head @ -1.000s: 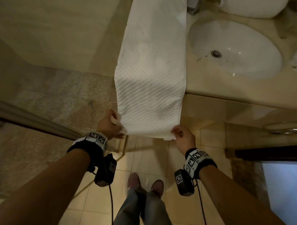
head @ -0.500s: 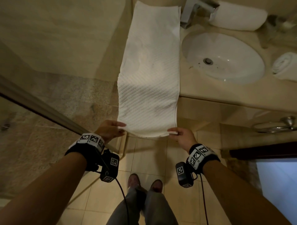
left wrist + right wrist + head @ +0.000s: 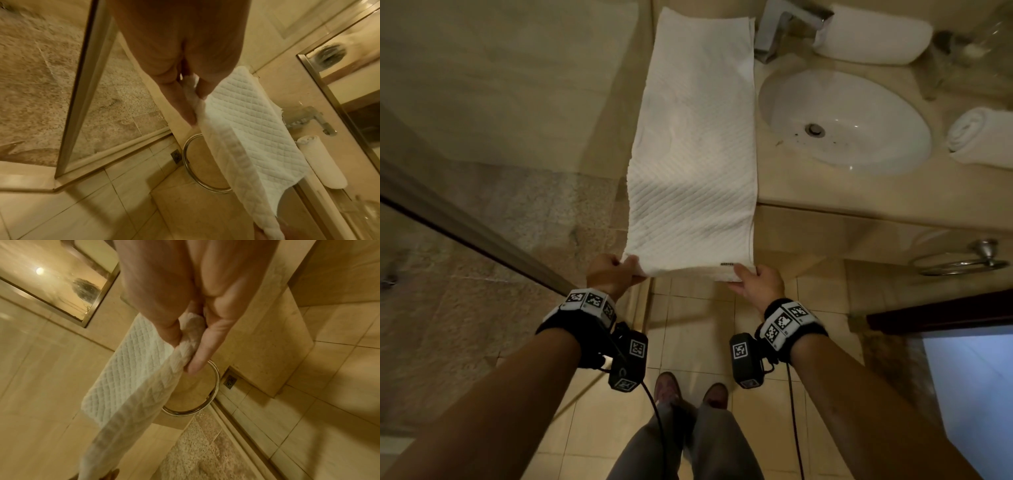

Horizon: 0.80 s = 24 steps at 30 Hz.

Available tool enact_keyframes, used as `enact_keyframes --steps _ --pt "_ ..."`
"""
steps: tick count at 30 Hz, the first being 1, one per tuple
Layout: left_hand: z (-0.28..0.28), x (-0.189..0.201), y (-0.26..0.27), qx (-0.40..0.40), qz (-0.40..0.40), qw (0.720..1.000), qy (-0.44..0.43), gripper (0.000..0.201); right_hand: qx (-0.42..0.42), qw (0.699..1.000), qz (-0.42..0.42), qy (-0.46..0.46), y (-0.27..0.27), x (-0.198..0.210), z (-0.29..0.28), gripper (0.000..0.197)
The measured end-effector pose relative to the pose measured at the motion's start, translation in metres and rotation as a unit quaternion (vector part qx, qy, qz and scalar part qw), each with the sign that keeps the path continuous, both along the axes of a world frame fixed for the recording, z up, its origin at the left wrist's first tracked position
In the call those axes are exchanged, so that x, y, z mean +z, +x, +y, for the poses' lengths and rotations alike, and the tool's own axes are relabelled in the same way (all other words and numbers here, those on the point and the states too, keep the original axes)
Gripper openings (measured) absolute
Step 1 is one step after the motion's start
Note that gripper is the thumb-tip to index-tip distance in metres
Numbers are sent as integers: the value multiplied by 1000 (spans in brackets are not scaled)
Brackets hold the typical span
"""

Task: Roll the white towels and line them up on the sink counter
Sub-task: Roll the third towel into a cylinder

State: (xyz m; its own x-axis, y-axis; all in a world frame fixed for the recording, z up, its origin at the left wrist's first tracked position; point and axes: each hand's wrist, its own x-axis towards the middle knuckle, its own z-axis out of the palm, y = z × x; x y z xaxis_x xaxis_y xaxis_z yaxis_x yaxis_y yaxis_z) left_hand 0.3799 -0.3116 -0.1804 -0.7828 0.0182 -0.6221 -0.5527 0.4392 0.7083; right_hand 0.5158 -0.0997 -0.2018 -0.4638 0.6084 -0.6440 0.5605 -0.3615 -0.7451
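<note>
Over the counter, head view:
Flat towel: long white towel (image 3: 693, 144) spread lengthwise left of the sink (image 3: 849, 120), far end on the counter (image 3: 825, 202), near end hanging past the front edge.
Left hand: left hand (image 3: 607, 274) pinches the near left corner, fingers curled round the hem.
Right hand: right hand (image 3: 756, 282) grips the near right corner, thumb on top.
Rolled towels: rolled towel (image 3: 873, 34) behind the sink beside the faucet (image 3: 780, 27); second rolled towel (image 3: 983, 140) at the sink's right.
Other: towel ring (image 3: 962, 262) on the counter's front face; shoes (image 3: 688, 390) on tiled floor.

Left wrist view:
Grip: left hand (image 3: 180, 68) has the towel (image 3: 252, 129) edge clamped between thumb and fingers (image 3: 185, 108).
Towel: stretches away toward the faucet (image 3: 306, 116); one rolled towel (image 3: 320, 162) just past it.
Nearby: glass shower door (image 3: 82, 81) at left.

Right wrist view:
Grip: right hand (image 3: 185, 296) holds a bunched towel (image 3: 131, 378) corner, thumb and fingers (image 3: 207, 344) closed over it.
Behind: towel ring (image 3: 197, 402), floor drain (image 3: 230, 381).
</note>
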Motion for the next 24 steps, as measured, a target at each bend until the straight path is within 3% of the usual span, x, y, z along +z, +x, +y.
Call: enact_keyframes --steps 4,7,11,17,22,24 --pt "1 0 -5 25 12 996 81 38 -32 997 33 54 -2 5 2 44" --pt "10 8 -3 25 13 993 113 24 -19 996 38 73 -3 12 2 26" --pt "10 10 -6 27 -29 986 165 14 -46 997 58 6 -3 12 7 8" --pt "5 17 -13 44 -102 969 220 10 -72 994 73 -47 -8 19 14 18" --pt "7 25 -21 -9 -172 952 253 30 -56 990 80 -100 -10 31 24 29" --pt "6 29 -23 -34 -193 949 247 40 -8 996 38 -76 -10 32 27 37"
